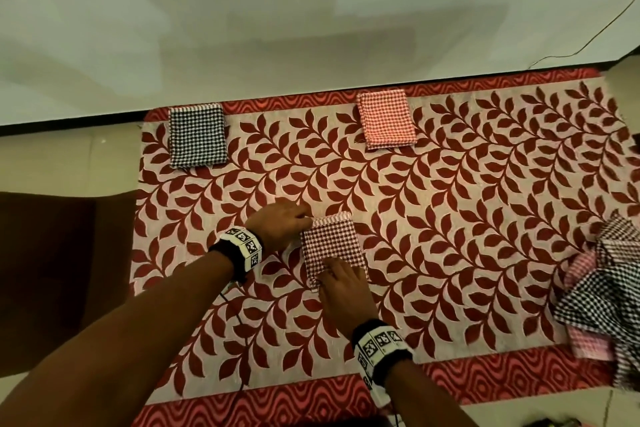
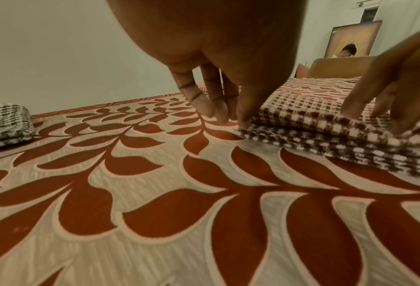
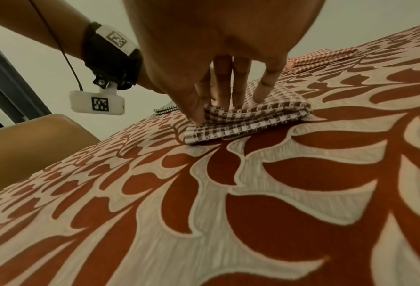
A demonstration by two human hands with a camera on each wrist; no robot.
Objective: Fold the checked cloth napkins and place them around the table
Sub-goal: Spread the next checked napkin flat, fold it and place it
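A maroon checked napkin (image 1: 332, 246) lies folded in a small rectangle on the leaf-patterned tablecloth (image 1: 467, 218), near the middle front. My left hand (image 1: 306, 217) is at its far left corner; in the left wrist view the thumb tip (image 2: 243, 122) meets that corner of the napkin (image 2: 314, 123) and seems to pinch it. My right hand (image 1: 334, 270) holds the near edge: the thumb (image 3: 196, 116) and fingers pinch a bunched top layer of the napkin (image 3: 265, 114). Two folded napkins lie along the far edge, a black checked one (image 1: 197, 135) and a red checked one (image 1: 386, 120).
A pile of unfolded checked napkins (image 1: 606, 291) sits at the table's right edge. A brown chair (image 1: 52, 253) stands at the left side. A thin cable (image 1: 602, 28) runs along the wall at the far right. A pale wall rises behind the table's far edge.
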